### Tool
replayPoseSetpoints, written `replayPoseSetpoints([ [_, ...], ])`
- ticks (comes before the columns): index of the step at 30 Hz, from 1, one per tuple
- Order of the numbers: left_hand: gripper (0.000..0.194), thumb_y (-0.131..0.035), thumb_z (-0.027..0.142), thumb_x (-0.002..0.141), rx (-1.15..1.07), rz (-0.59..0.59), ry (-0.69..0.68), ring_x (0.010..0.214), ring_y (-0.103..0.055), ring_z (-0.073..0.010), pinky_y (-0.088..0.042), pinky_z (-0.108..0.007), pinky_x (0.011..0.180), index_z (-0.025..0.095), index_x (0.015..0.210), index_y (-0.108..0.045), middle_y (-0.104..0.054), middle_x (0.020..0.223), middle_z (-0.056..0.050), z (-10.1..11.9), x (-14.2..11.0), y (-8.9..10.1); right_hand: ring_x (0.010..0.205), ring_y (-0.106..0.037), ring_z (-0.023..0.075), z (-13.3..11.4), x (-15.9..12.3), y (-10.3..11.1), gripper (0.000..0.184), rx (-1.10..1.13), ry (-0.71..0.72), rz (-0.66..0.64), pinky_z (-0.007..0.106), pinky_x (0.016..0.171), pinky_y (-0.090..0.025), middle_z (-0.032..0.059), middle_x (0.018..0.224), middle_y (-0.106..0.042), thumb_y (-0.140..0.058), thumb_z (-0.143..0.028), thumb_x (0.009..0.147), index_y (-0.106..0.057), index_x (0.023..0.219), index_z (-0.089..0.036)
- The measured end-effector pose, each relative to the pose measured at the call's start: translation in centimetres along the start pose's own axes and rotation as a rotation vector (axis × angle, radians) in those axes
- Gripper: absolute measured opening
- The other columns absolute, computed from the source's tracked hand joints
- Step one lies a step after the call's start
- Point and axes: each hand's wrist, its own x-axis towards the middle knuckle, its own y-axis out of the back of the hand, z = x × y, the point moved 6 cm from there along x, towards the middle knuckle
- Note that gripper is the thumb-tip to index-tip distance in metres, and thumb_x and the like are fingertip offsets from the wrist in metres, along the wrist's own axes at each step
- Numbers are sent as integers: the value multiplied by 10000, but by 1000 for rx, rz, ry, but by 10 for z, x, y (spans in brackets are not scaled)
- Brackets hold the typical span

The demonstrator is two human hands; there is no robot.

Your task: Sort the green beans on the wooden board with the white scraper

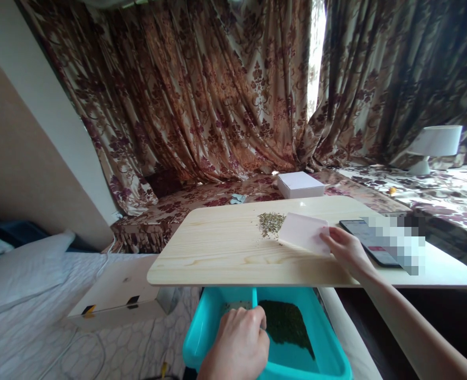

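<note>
My right hand (346,250) pinches the edge of a thin, pale translucent plastic sheet (305,232) lying low over the wooden tabletop (217,243). The sheet's far edge is beside a small heap of dry greenish-brown bits, like dried herbs or seeds (271,224). Over a turquoise divided bin (194,338), close to the divider, my left hand (239,343) is closed with its fingers curled. Whatever it may hold is hidden from view. Dark green crumbly material (287,322) fills part of the bin's right compartment; a few specks lie in the left one.
On the tabletop's right lies a phone or tablet (370,245), partly blurred. A white box (300,183) is behind the table, and a larger white box (114,295) rests on the bed at left. Patterned curtains (217,89) hang behind; a lamp (439,141) stands far right.
</note>
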Motion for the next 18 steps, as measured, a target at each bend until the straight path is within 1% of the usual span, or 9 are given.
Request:
replayPoseSetpoints([
  [4,308,-368,192,795,9,0,-8,979,-585,-234,-412,-337,883,252,938,-634,-676,972,-47,-1,0,0,714,-681,225,4,5,-5,269,0,6,-9,286,556,-511,68,767,-740,-694,-408,633,-676,790,-191],
  [6,312,-363,192,797,12,1,-11,975,-586,-237,-414,-344,880,251,937,-636,-678,967,-49,-1,0,1,715,-680,221,6,8,-7,275,-19,6,-29,284,556,-509,68,777,-739,-688,-410,639,-677,803,-189],
  [9,316,-361,188,797,15,5,-12,975,-588,-239,-414,-346,878,250,939,-636,-679,968,-49,-2,1,2,704,-681,214,8,11,-9,281,-11,12,-21,278,541,-507,72,809,-745,-677,-405,652,-677,829,-187],
  [14,306,-366,192,805,10,-9,2,982,-586,-233,-409,-334,879,254,940,-633,-680,971,-43,-3,1,3,676,-681,206,4,15,-19,207,9,19,-39,278,533,-508,68,777,-750,-657,-363,678,-671,799,-196],
  [18,309,-367,192,805,19,0,7,993,-585,-229,-404,-328,886,262,948,-632,-682,989,-33,-4,2,5,672,-680,208,-1,11,-22,201,17,22,-67,277,531,-505,64,758,-748,-674,-366,667,-672,778,-199],
])
